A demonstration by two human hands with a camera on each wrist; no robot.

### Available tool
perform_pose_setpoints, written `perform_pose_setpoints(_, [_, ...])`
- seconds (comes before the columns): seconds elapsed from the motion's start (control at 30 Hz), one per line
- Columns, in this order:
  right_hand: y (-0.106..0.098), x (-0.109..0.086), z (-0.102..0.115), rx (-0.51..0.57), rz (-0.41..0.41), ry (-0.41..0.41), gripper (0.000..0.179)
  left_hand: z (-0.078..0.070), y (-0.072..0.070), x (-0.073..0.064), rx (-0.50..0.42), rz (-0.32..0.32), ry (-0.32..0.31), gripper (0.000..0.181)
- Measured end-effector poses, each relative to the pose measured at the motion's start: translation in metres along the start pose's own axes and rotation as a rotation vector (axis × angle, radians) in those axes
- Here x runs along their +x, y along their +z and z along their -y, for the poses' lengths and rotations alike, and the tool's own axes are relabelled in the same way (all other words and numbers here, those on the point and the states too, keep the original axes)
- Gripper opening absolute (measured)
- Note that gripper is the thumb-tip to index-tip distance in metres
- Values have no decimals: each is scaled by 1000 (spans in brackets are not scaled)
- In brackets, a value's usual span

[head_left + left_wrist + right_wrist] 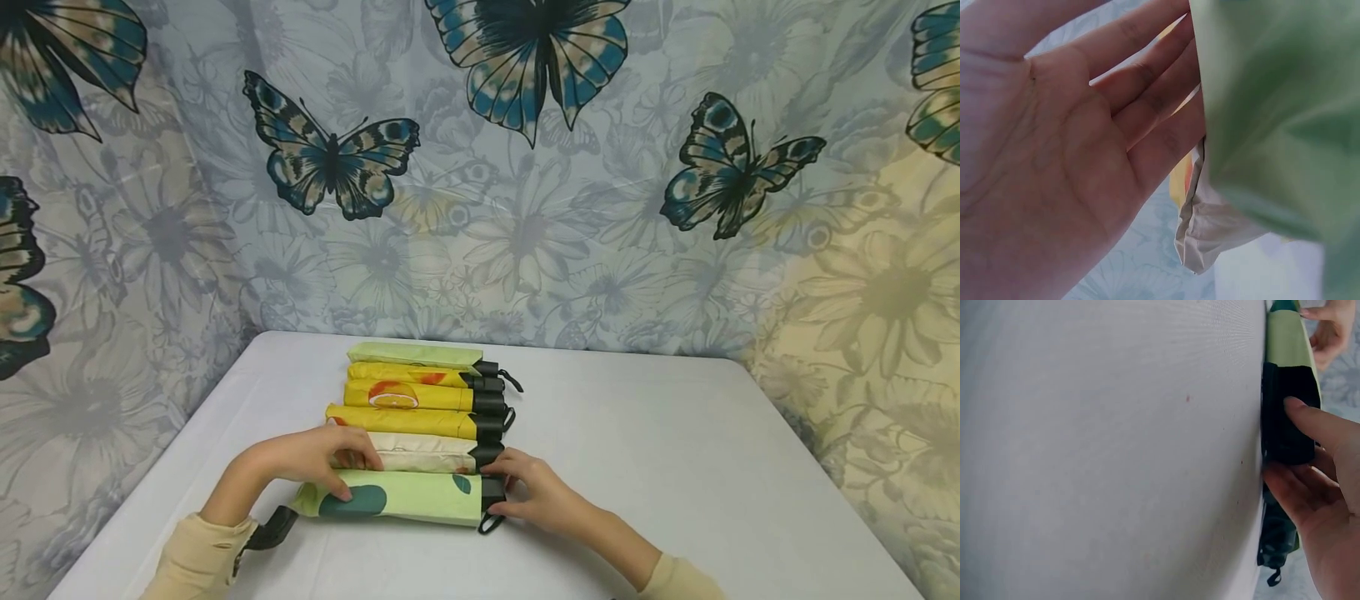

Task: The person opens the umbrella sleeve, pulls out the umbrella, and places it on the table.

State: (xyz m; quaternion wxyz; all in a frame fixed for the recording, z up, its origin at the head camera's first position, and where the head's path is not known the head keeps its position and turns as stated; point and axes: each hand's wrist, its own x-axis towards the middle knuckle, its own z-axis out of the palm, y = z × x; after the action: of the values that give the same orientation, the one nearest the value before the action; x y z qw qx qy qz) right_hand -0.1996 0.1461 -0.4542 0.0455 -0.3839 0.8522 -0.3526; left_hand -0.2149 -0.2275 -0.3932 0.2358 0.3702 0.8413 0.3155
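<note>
1. Light green cloth with dark green patches covers the nearest umbrella [420, 500], which lies folded across the near end of the row, its black handle [492, 492] toward the right.
2. The left hand [322, 454] grips its left part: thumb on the near face, fingers reaching behind the cloth.
3. The right hand [536, 492] pinches the handle, thumb on one side and fingers on the other; a black loop [491, 523] hangs out just below.
4. Close behind lies a cream umbrella [427, 452], crowding the space where the left fingers reach; that hand hides its left end from where I stand.
5. Beyond it come three yellow umbrellas [408, 395], the middle one showing an orange slice, then a pale green umbrella [412, 357] at the far end, all with black handles toward the right.
6. They share a white table [660, 450], bare cloth spreading to the right of the row.
7. Behind the table hangs a flowered backdrop [525, 225] with large blue and black butterflies [333, 158].
</note>
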Motion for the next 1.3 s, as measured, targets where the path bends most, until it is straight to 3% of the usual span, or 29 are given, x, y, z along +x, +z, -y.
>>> perform_pose_setpoints(0.17, [1, 0, 1, -5, -26, 6, 36, 1, 1, 1, -7, 7, -18, 44])
perform_pose_setpoints(0.43, [3, -1, -2, 85, -46, 7, 34, 1, 2, 3, -4, 6, -25, 52])
perform_pose_setpoints(0.7, [2, -1, -2, 141, -28, 61, 34, 4, 4, 5, 41, -28, 10, 49])
perform_pose_setpoints(1.13, [-3, -12, -5, 182, -53, 57, 33, 6, 4, 4, -21, 0, 0, 46])
perform_pose_setpoints(1.3, [-9, -19, -8, 220, -59, 93, 33, 8, 4, 2, -35, 3, 0, 46])
